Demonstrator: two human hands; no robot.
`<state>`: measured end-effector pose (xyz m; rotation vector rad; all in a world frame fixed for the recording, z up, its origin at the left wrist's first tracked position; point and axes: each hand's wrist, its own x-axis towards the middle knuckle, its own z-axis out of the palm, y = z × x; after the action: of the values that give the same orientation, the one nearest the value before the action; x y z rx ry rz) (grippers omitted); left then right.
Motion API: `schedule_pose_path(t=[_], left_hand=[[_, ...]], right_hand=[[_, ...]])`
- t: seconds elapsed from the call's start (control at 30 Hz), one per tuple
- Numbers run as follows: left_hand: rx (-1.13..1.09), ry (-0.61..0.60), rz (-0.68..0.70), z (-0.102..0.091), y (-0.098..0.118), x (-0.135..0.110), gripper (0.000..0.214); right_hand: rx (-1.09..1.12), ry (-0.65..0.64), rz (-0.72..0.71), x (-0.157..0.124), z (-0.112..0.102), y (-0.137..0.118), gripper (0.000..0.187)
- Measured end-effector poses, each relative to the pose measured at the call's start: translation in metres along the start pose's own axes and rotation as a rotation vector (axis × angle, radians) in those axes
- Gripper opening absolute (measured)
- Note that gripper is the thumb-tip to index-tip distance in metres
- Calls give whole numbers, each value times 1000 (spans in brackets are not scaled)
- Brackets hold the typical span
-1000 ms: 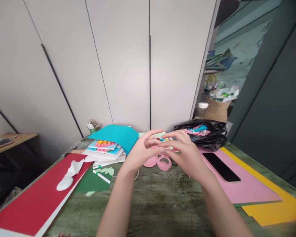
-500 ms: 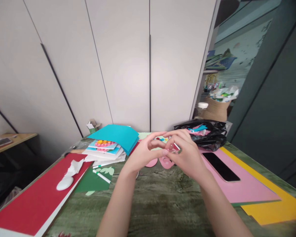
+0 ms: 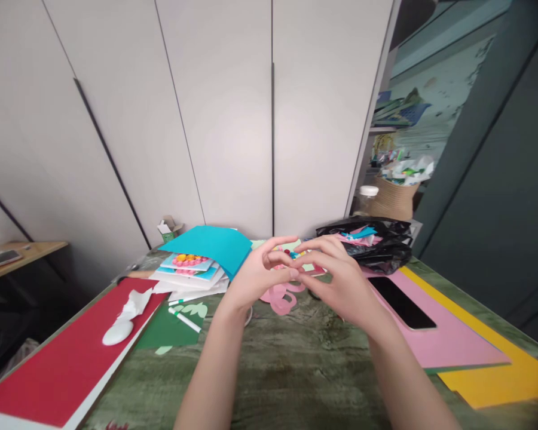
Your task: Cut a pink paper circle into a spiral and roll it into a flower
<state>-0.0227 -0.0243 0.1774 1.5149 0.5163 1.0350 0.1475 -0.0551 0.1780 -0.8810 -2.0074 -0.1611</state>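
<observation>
My left hand (image 3: 255,278) and my right hand (image 3: 341,280) meet above the middle of the green table (image 3: 273,370), fingertips touching. Between them they pinch a pink paper cutout (image 3: 283,297) with curled loops, which hangs down just below the fingers. The fingers of both hands are curled in a pinch. Behind the hands lies a pale sheet with small coloured dots (image 3: 291,251), partly hidden.
A red sheet (image 3: 67,364) with a white glue bottle (image 3: 118,332) lies at left. A teal sheet on stacked cards (image 3: 206,248), a green marker (image 3: 185,320), a black bag of scraps (image 3: 376,242), a phone (image 3: 401,301) on pink paper (image 3: 448,343) and yellow paper (image 3: 506,376) lie around.
The pink cutout has shifted left and hangs lower under my fingers than half a second ago. My right hand's fingers have spread slightly; both hands stay in the same spot.
</observation>
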Motion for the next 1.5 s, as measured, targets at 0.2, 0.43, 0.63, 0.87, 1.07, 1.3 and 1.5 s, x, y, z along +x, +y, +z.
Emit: schedule_pose_path(t=[0.2,0.43,0.63,0.87,1.07,1.3,1.5], left_hand=[[170,-16,5,-2,-1,0,55],[124,-28,7,1,0,-1,57],[75,-40,25,3,-2,-1,59],[4,-49,19,7,-2,-1,56],[-5,-29,23,7,-2,-1,56],[-6,17,16,5,0,-1,55],[58,7,26,1,2,-2,55]], right_hand=[[5,-159,-28,0,3,0,24],[-45,13,57,0,4,5,18],[-20,96,65,4,2,-2,11],[-12,86,64,5,5,-6,19],[-51,92,40,3,9,-5,17],[-41,89,29,0,6,-1,5],[-24,-11,-18,1,-3,-2,8]])
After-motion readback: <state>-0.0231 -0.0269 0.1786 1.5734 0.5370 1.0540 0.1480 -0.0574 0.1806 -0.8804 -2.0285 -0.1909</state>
